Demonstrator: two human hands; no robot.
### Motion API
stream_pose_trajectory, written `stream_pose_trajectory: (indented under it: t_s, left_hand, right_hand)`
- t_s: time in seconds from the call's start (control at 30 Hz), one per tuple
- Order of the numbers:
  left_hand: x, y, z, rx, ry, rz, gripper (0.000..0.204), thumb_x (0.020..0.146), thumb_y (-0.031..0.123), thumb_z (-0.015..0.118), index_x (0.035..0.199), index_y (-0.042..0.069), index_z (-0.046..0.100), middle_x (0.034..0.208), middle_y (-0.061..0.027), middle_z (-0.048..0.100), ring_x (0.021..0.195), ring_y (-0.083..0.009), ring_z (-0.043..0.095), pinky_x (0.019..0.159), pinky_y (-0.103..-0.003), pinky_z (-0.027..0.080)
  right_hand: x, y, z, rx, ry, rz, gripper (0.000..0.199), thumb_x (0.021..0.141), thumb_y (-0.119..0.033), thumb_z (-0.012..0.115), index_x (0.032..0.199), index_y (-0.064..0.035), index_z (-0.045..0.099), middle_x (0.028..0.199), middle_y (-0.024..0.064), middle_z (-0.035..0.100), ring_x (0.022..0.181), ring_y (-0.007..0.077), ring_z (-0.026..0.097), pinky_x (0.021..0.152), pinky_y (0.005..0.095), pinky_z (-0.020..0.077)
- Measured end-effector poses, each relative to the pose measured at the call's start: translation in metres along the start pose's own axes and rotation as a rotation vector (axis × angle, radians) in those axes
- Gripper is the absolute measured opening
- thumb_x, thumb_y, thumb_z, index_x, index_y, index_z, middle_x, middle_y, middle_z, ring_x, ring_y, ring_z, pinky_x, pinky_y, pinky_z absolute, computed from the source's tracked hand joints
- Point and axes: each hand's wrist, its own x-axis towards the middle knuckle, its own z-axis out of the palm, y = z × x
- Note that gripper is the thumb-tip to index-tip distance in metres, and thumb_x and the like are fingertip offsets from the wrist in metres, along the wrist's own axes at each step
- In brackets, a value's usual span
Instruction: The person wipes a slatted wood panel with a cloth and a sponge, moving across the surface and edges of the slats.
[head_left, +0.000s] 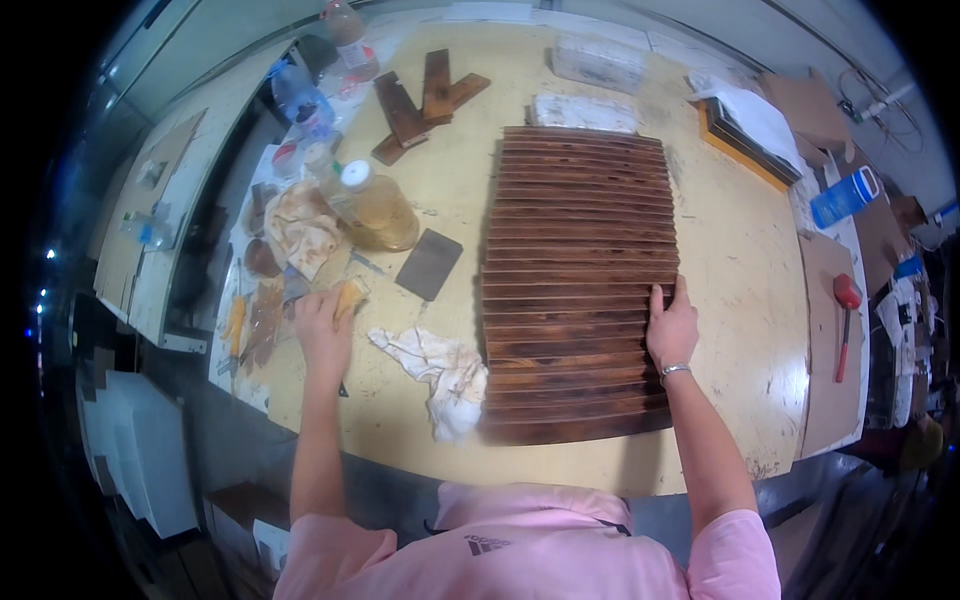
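Note:
A dark brown stack of wooden slats (pixel 580 270), laid side by side like a ribbed panel, covers the middle of the table. My right hand (pixel 672 328) is at its right edge, thumb on the slats and fingers along the side. Over on the left, my left hand (pixel 325 322) is closed on a yellowish sponge-like piece (pixel 350 299); its far side is partly hidden by the fingers. Between that hand and the slats lies a crumpled white rag (pixel 440 380), touching the lower left edge of the slats. A flat dark grey pad (pixel 429 264) lies beyond the rag.
A white-capped jar of yellowish liquid (pixel 383 212) stands beside a stained cloth (pixel 303 228). Loose brown wood strips (pixel 402 108) and plastic bottles (pixel 300 100) are at the far left. White wrapped blocks (pixel 583 113) lie behind the slats. A red-headed mallet (pixel 846 295) lies at right on cardboard.

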Motion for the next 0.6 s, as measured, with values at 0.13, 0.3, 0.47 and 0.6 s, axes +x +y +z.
stream_pose_trajectory:
  t_s: [0.13, 0.3, 0.47, 0.6]
  left_hand:
    - [0.01, 0.107, 0.013, -0.362, -0.068, 0.143, 0.044, 0.078, 0.002, 0.074, 0.122, 0.005, 0.069, 0.105, -0.0119, 0.061, 0.097, -0.0316, 0.058, 0.085, -0.042, 0.049]
    - [0.03, 0.219, 0.065, -0.463, -0.107, 0.444, 0.041, 0.078, 0.005, 0.075, 0.118, 0.002, 0.067, 0.105, -0.0112, 0.061, 0.099, -0.0308, 0.058, 0.087, -0.042, 0.049]
    - [0.041, 0.272, 0.099, -0.501, -0.186, 0.53, 0.037, 0.076, 0.0, 0.073, 0.113, 0.002, 0.068, 0.104, -0.0104, 0.064, 0.099, -0.0317, 0.059, 0.087, -0.042, 0.049]
    - [0.034, 0.204, 0.081, -0.421, -0.206, 0.485, 0.035, 0.076, -0.002, 0.065, 0.11, 0.005, 0.072, 0.096, -0.0094, 0.064, 0.099, -0.0307, 0.06, 0.09, -0.042, 0.049]
  right_hand:
    - [-0.003, -0.003, -0.009, 0.02, -0.04, 0.031, 0.058, 0.1, -0.041, 0.054, 0.147, -0.0078, 0.046, 0.119, 0.0204, 0.068, 0.111, 0.0424, 0.059, 0.095, 0.0512, 0.0507]
    - [0.001, 0.005, -0.002, 0.023, -0.01, 0.013, 0.061, 0.1, -0.047, 0.054, 0.149, -0.012, 0.046, 0.105, 0.0262, 0.067, 0.102, 0.044, 0.064, 0.092, 0.0513, 0.0514]
    - [0.001, 0.003, -0.002, 0.017, -0.034, 0.021, 0.059, 0.1, -0.045, 0.054, 0.147, -0.0105, 0.046, 0.116, 0.0206, 0.067, 0.109, 0.0428, 0.06, 0.093, 0.0517, 0.0513]
    - [-0.001, 0.0, -0.011, 0.031, -0.069, 0.057, 0.057, 0.1, -0.043, 0.054, 0.144, -0.0083, 0.046, 0.119, 0.0178, 0.068, 0.111, 0.0416, 0.059, 0.093, 0.0516, 0.052]
